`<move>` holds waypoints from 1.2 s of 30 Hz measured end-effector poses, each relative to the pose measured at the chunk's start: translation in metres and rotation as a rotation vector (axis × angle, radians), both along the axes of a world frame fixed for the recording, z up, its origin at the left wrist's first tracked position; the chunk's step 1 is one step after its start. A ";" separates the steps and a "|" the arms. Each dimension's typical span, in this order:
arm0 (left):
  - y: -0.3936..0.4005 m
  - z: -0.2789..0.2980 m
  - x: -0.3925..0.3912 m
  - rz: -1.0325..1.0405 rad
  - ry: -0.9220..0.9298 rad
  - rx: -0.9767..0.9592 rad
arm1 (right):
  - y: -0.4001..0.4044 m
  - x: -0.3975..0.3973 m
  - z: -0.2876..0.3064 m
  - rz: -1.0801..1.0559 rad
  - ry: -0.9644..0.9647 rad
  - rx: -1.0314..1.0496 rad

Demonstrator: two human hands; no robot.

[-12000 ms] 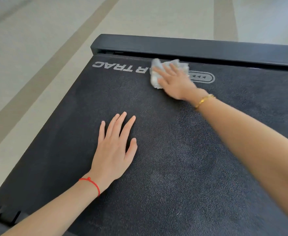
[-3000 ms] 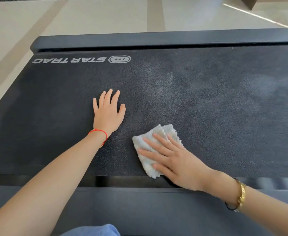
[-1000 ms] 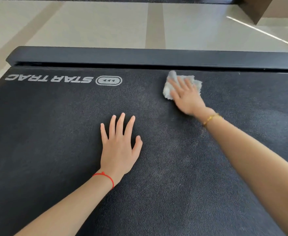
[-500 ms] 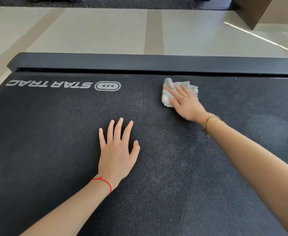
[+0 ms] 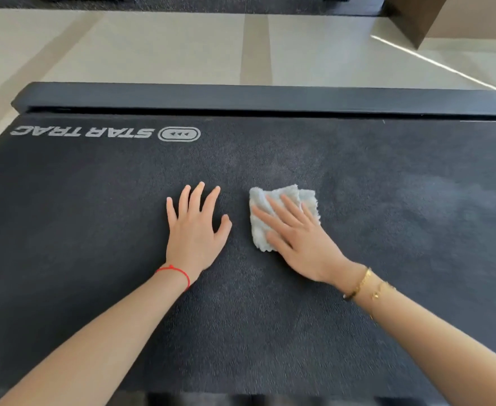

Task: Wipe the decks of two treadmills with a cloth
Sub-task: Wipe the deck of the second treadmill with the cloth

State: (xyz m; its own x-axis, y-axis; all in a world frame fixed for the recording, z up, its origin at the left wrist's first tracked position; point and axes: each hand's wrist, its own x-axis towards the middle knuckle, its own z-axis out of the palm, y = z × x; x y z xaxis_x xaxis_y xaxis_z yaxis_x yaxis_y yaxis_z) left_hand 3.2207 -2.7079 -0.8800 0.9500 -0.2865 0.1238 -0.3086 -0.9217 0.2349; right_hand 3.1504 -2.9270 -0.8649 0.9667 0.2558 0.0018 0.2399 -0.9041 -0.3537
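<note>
Left hand [image 5: 195, 230] lies flat, palm down, on the dark textured treadmill deck [image 5: 94, 230], fingers straight and slightly spread, gripping nothing. Thin red string bracelet [image 5: 174, 272] circles its wrist. Hand sits near the middle of the deck, well back from the far edge.

Far left corner of the deck: grey "STAR TRAC" lettering [image 5: 82, 132], read upside down from this side, with an oval logo badge [image 5: 179, 134] just right of it.

Just beside the left hand, apart from it: small white fluffy folded cloth [image 5: 284, 197], lying on the deck a little right of centre. Right hand [image 5: 296, 238] rests on top of it, fingers extended and flat, pressing it down to the deck rather than curling around it. Cloth's far and left edges show past the fingertips. 2 gold bracelets [image 5: 364, 284] on the right wrist.

Paler, hazy patches [image 5: 446, 200] show on the deck surface toward the right edge.

Black side rail [image 5: 270, 98] runs along the far edge of the deck, a dark gap between them. Beyond it, pale tiled floor with darker beige stripes [image 5: 255, 48]; a dark angled panel [image 5: 410, 16] at the far right.
</note>
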 end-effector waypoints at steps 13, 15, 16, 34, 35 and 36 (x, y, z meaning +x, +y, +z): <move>-0.002 0.001 -0.010 0.002 -0.036 -0.017 | 0.019 -0.064 0.006 -0.091 0.009 -0.025; -0.002 0.001 -0.011 0.000 -0.033 -0.017 | 0.036 -0.093 0.008 0.022 0.010 -0.032; -0.002 0.001 -0.012 -0.003 -0.026 -0.020 | 0.042 -0.106 0.008 0.060 0.015 -0.035; 0.006 -0.002 -0.027 -0.042 -0.012 -0.033 | 0.062 -0.157 0.004 0.149 0.031 -0.020; 0.006 -0.002 -0.027 -0.046 -0.013 -0.035 | 0.062 -0.162 0.003 0.159 0.038 0.001; 0.006 -0.001 -0.028 -0.050 -0.013 -0.036 | 0.059 -0.163 0.004 0.164 0.043 0.023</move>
